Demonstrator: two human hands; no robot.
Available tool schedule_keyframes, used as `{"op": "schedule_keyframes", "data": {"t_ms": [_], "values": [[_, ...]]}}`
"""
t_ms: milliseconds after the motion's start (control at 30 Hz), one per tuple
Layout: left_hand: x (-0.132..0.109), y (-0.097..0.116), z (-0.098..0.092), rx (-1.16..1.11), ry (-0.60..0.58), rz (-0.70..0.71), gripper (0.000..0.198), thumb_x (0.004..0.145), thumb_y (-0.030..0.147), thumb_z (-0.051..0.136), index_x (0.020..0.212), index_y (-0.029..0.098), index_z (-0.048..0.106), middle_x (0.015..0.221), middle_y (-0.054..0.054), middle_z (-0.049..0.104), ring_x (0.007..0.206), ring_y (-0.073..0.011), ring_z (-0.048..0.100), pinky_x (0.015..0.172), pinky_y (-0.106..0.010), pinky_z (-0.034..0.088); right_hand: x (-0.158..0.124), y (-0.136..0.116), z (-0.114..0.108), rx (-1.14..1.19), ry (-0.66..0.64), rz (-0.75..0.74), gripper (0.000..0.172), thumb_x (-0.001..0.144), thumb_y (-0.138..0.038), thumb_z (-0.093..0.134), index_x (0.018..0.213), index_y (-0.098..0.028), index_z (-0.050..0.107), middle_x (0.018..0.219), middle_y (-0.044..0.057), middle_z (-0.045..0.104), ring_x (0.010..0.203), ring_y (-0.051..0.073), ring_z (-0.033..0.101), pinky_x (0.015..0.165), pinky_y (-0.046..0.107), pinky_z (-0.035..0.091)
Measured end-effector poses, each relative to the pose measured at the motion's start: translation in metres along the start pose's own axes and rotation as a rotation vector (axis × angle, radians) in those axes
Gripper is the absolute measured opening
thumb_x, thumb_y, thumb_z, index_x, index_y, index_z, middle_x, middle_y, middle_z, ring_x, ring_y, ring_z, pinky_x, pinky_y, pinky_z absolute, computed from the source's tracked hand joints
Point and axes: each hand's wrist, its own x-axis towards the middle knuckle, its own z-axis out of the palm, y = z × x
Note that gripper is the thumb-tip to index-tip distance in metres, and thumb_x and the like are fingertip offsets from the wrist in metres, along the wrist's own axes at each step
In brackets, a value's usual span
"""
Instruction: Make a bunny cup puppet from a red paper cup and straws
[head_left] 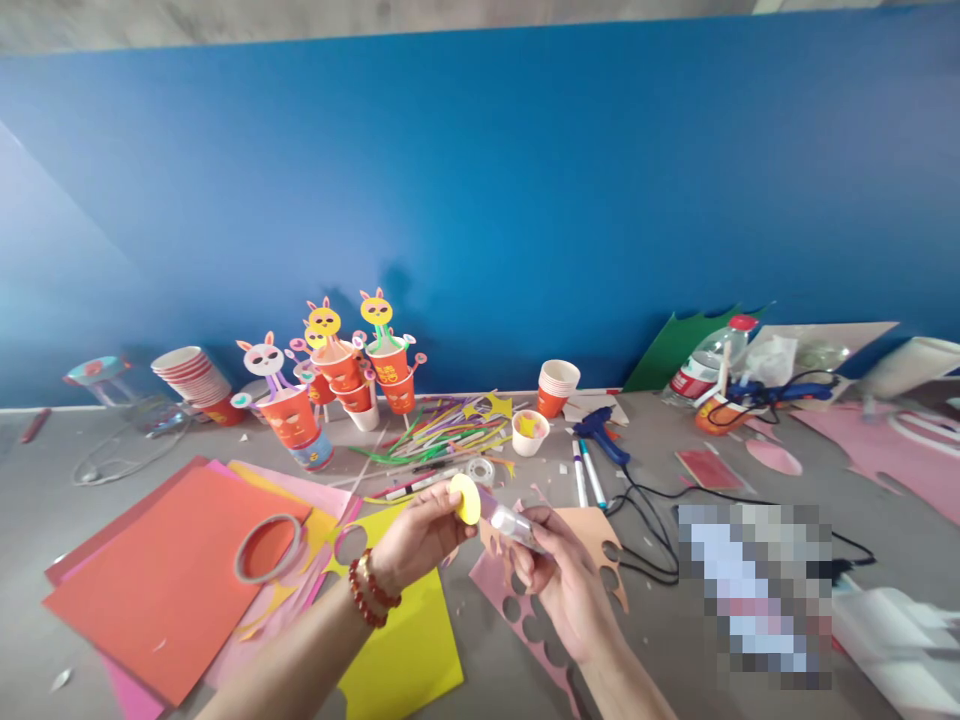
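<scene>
My left hand (424, 535), with red bead bracelets at the wrist, pinches a round yellow paper disc (466, 499). Close beside it, my right hand (559, 570) is closed on a small see-through, shiny tube-like thing (514, 525) whose exact kind I cannot make out. Its tip points at the disc; whether the two touch is unclear. Below the hands lie a bright yellow sheet (412, 650) and pink paper (517, 610) with round holes cut in it. An orange sheet (600, 525) with similar holes is partly hidden by my right hand.
Paper-cup figures with rabbit heads (292, 420) stand at the back left, beside stacked cups (191, 375). Coloured strips (442, 430), a tape roll (270, 548), markers (579, 475) and a blue glue gun (600, 432) lie about. Its black cable (660, 530) runs right.
</scene>
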Motion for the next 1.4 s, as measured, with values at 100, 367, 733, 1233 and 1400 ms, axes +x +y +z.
{"op": "schedule_keyframes", "data": {"t_ms": [100, 367, 733, 1233, 1400], "values": [[-0.004, 0.002, 0.003, 0.006, 0.042, 0.020, 0.025, 0.075, 0.036, 0.082, 0.084, 0.014, 0.073, 0.085, -0.006, 0.066, 0.074, -0.0139, 0.057, 0.071, -0.026, 0.048, -0.005, 0.001, -0.002, -0.099, 0.053, -0.083, 0.019, 0.085, -0.037, 0.073, 0.091, -0.019, 0.069, 0.058, -0.003, 0.056, 0.054, 0.013, 0.049, 0.052, 0.023, 0.041], [-0.013, 0.005, 0.003, 0.141, 0.043, 0.091, 0.024, 0.079, 0.038, 0.079, 0.080, 0.014, 0.075, 0.080, -0.006, 0.067, 0.073, -0.0143, 0.059, 0.070, -0.026, 0.048, -0.015, -0.003, -0.007, -0.592, 0.158, -0.244, 0.022, 0.091, -0.043, 0.065, 0.099, -0.023, 0.067, 0.067, -0.001, 0.060, 0.057, 0.015, 0.053, 0.053, 0.024, 0.042], [-0.027, 0.008, 0.010, 0.379, 0.091, 0.227, 0.021, 0.083, 0.038, 0.075, 0.086, 0.017, 0.080, 0.102, -0.009, 0.073, 0.085, -0.0199, 0.065, 0.080, -0.030, 0.051, -0.026, -0.009, 0.004, -0.863, 0.167, -0.359, 0.023, 0.094, -0.045, 0.059, 0.101, -0.025, 0.066, 0.098, 0.008, 0.071, 0.087, 0.025, 0.068, 0.067, 0.027, 0.055], [-0.036, 0.003, 0.002, 0.512, 0.088, 0.283, 0.025, 0.089, 0.036, 0.069, 0.076, 0.016, 0.077, 0.109, -0.011, 0.069, 0.089, -0.0210, 0.062, 0.077, -0.030, 0.051, -0.026, -0.009, 0.003, -0.856, 0.094, -0.313, 0.023, 0.092, -0.045, 0.062, 0.099, -0.024, 0.069, 0.092, 0.007, 0.072, 0.075, 0.023, 0.069, 0.061, 0.025, 0.056], [-0.047, 0.005, 0.007, 0.541, 0.058, 0.229, 0.021, 0.088, 0.034, 0.069, 0.080, 0.018, 0.080, 0.106, -0.009, 0.071, 0.098, -0.0236, 0.063, 0.088, -0.032, 0.049, -0.028, -0.014, -0.012, -0.989, -0.093, -0.188, 0.024, 0.086, -0.037, 0.070, 0.106, -0.026, 0.076, 0.104, 0.008, 0.077, 0.093, 0.029, 0.070, 0.081, 0.034, 0.057]]}}
